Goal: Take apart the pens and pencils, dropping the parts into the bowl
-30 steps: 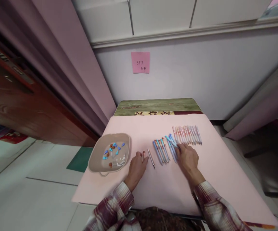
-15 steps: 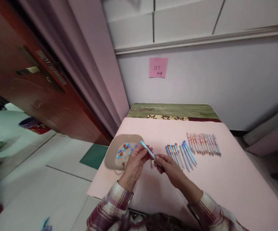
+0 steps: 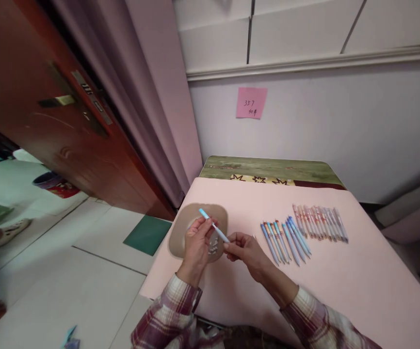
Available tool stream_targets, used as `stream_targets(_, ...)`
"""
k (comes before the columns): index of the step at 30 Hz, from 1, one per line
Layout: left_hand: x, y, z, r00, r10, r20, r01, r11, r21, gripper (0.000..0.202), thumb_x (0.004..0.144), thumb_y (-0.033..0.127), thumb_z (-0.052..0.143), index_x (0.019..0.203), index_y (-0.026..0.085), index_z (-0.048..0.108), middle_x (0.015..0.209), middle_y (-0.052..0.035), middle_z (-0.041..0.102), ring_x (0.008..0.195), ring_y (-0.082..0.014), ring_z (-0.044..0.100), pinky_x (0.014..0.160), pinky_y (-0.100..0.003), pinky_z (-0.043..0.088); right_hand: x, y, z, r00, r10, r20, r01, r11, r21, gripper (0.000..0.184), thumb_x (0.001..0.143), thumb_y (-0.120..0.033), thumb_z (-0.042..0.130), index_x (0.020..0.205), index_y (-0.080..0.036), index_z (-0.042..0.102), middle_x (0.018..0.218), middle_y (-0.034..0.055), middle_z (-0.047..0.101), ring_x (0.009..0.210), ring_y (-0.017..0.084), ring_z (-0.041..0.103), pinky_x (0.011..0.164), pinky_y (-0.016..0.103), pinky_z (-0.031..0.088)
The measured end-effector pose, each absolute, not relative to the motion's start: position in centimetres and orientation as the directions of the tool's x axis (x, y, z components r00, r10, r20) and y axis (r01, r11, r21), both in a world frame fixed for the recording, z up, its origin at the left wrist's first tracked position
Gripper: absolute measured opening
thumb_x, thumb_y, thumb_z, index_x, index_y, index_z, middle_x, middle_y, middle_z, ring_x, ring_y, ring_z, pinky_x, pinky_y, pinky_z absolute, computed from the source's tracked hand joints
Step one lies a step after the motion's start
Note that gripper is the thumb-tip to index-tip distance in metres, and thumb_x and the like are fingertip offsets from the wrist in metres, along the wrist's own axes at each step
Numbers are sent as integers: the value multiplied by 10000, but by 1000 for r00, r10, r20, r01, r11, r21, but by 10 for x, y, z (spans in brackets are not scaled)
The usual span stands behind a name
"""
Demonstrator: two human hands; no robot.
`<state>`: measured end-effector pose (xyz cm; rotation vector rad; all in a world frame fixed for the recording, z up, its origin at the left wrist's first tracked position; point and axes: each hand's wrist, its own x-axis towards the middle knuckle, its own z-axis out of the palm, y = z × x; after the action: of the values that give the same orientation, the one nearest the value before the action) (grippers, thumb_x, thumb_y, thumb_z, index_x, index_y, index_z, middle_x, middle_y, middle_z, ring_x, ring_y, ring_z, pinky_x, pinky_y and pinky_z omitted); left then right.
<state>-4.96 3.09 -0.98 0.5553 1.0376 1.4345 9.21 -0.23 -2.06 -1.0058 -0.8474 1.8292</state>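
A light-blue pen (image 3: 221, 234) slants between my two hands over a beige basin (image 3: 175, 242). My left hand (image 3: 197, 242) pinches its upper barrel near the bright blue end, fingertips closed. My right hand (image 3: 245, 251) grips the lower end between thumb and fingers. Small whitish pieces (image 3: 213, 246) lie in the basin under the pen. My left hand hides much of the basin's inside. To the right of my right hand lies a row of blue and brown-topped pens (image 3: 275, 241), with several blue pens (image 3: 298, 241) beside it.
Farther right lies a row of pale pens with reddish markings (image 3: 319, 223). Pink covering (image 3: 341, 291) spreads over the table. A pink note (image 3: 251, 103) is on the wall behind. At left are a brown door (image 3: 97, 160), a green mat (image 3: 147, 235) and another person's foot (image 3: 13, 231).
Both hands have moved left with the pen, now over the basin. My left hand covers where the coloured small pieces showed. The view has shifted slightly left.
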Motion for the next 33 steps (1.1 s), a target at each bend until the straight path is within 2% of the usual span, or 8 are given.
stream_targets(4,-60,36,-11,-147,960,-237,-507,132,852,291,664,276,782,875,153,624,824,-41,709,821,-165,692,820,-302,525,85,-3,-24,-216,940,-264,-321,-324,-890,420,618,-502,799,752,-161,594,592,-36,578,498,74,480,500,210,376)
stream_targets(8,-69,36,-11,-236,951,-198,-445,76,892,332,677,303,767,928,152,609,851,-53,719,813,-169,693,791,-297,528,88,-3,-32,-175,956,-235,-152,-262,-953,379,728,-521,705,712,-166,573,550,-33,551,469,79,455,457,208,350)
stream_targets(12,-82,36,-6,-363,931,-43,-153,-14,988,598,756,356,690,1297,217,477,865,-29,733,760,-168,689,623,-242,510,96,-5,-39,-111,968,-225,-43,-231,-972,369,756,-520,675,690,-172,572,544,-26,551,469,90,463,447,212,353)
stream_targets(14,-86,35,-3,-361,931,56,13,-55,998,652,782,357,658,1379,247,421,875,-20,736,778,-172,688,636,-242,511,98,-7,-40,-110,965,-237,-55,-244,-968,367,762,-519,667,685,-174,569,562,-21,560,471,89,469,450,214,360)
stream_targets(19,-86,30,-6,-299,913,278,336,-172,926,530,817,320,620,1328,213,525,1027,-64,720,933,-206,676,777,-257,522,97,-9,-35,-128,960,-250,-120,-265,-957,348,769,-503,667,726,-168,584,585,-21,562,475,79,455,450,206,350)
stream_targets(24,-90,29,-17,-212,889,406,615,-202,762,461,879,318,543,1330,228,514,1022,-54,727,870,-188,689,793,-280,519,99,-11,-36,-124,963,-240,-134,-256,-957,349,766,-500,674,725,-165,588,599,-20,567,483,80,463,456,206,360)
stream_targets(29,-89,27,-4,-330,881,340,505,-140,852,577,846,344,589,1381,211,418,918,-36,733,861,-189,689,758,-283,524,105,-13,-36,-106,968,-227,-150,-242,-959,355,803,-508,634,749,-157,635,615,-6,580,487,80,467,458,207,356)
stream_targets(33,-67,17,7,-196,981,-1,67,14,998,390,774,391,655,1096,177,600,799,-28,698,622,-136,628,488,-207,456,111,-17,-34,-92,976,-200,-134,-211,-968,400,834,-534,585,789,-149,682,620,-1,563,482,78,456,456,209,343)
